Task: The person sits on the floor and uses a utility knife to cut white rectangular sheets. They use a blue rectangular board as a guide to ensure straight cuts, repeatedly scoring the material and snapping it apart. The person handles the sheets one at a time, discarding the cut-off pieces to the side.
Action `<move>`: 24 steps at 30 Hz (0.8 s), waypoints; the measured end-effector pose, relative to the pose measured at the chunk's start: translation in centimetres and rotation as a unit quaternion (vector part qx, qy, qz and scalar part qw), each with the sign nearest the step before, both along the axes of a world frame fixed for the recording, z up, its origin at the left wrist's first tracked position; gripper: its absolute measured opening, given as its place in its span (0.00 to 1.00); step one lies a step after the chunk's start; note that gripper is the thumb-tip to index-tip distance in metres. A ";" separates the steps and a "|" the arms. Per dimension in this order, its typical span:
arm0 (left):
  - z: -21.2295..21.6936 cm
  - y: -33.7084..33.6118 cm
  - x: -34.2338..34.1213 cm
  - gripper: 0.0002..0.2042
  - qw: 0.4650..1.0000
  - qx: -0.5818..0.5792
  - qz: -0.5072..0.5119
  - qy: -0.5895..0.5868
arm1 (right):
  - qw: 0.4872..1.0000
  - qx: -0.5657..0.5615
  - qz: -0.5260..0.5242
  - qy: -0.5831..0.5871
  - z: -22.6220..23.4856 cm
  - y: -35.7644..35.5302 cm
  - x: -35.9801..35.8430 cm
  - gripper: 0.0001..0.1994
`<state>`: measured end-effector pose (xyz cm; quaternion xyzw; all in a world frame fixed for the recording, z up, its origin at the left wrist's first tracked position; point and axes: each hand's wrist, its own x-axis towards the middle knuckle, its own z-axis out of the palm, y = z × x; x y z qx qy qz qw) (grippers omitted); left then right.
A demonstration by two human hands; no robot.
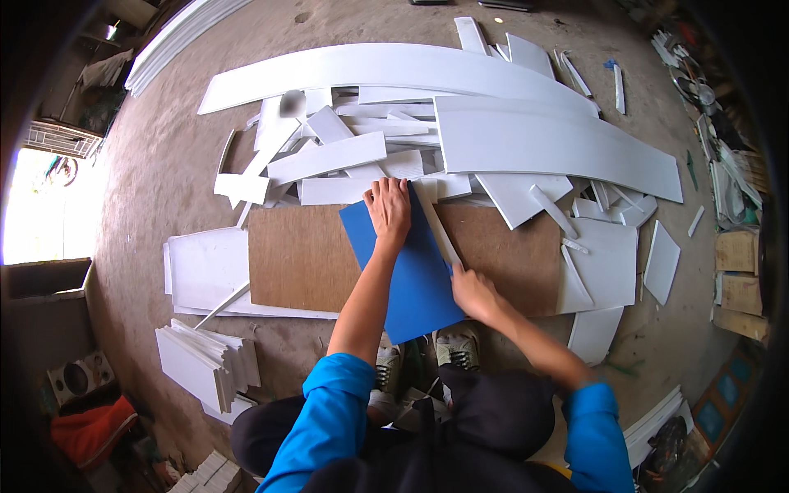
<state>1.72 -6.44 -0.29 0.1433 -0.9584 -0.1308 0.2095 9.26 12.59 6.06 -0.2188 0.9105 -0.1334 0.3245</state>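
A blue rectangular sheet (422,283) lies at a slant across a brown wooden board (300,259), its near corner reaching past the board's edge toward my shoes. My left hand (389,215) is closed at the sheet's far end, fingers bent over it and pressing it down. Along the sheet's right edge runs a long, narrow, pale strip (438,228). At the near end of that strip my right hand (474,293) is curled into a grip. What it holds is mostly hidden, and whether the strip itself is in the grip I cannot tell.
Beyond the board lies a heap of white offcuts (329,160) with long white panels (559,140) across it. White sheets (205,267) extend under the board. A stack of white pieces (197,361) stands near left. My shoes (458,345) are close to the board's front edge.
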 end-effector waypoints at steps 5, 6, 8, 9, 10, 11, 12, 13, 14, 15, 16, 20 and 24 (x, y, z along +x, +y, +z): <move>0.2 0.0 0.0 0.12 1.000 0.006 -0.010 -0.013 | 0.999 -0.018 -0.002 -0.039 1.0 1.9 2.3 0.10; 0.3 -0.2 -0.5 0.12 1.000 0.015 -0.006 -0.006 | 0.999 -0.022 -0.001 -0.029 1.0 1.8 2.1 0.10; 0.7 -1.0 -1.7 0.12 0.999 0.034 0.004 0.006 | 0.999 -0.030 -0.001 0.032 1.2 1.3 0.7 0.08; 0.6 -2.0 -2.5 0.12 0.999 0.002 0.018 0.041 | 0.998 -0.039 -0.003 0.049 1.2 0.4 -0.3 0.08; 1.0 -2.5 -3.6 0.13 0.999 -0.018 0.029 -0.001 | 0.997 -0.043 -0.007 0.066 1.2 -0.1 -1.3 0.08; 1.2 -2.9 -4.5 0.13 0.999 -0.018 0.031 -0.009 | 0.997 -0.038 0.001 0.071 1.1 -0.7 -2.3 0.07; 1.1 -3.5 -5.2 0.13 0.999 -0.022 0.035 -0.015 | 0.997 -0.031 0.006 0.071 0.9 -1.3 -2.8 0.07; 0.9 -4.0 -5.2 0.12 0.999 -0.017 0.033 -0.014 | 0.997 -0.024 0.012 0.072 0.7 -1.9 -3.2 0.07; 0.8 -4.4 -5.1 0.11 0.999 -0.013 0.031 -0.013 | 0.997 -0.018 0.019 0.073 0.6 -2.3 -3.5 0.07; 0.5 -4.8 -4.8 0.10 0.999 -0.007 0.030 -0.014 | 0.997 -0.022 0.017 0.067 0.4 -2.5 -3.5 0.07; 1.0 -4.0 -4.5 0.10 0.999 -0.006 0.031 0.015 | 0.998 -0.023 0.012 0.062 0.2 -2.2 -3.3 0.08; 2.3 1.4 1.0 0.20 0.999 0.027 -0.022 -0.007 | 0.998 -0.010 -0.002 0.060 -0.3 -1.6 -3.3 0.08; 2.4 5.3 6.1 0.23 0.995 0.049 -0.046 -0.071 | 0.998 -0.017 0.000 0.054 0.1 -1.8 -3.8 0.09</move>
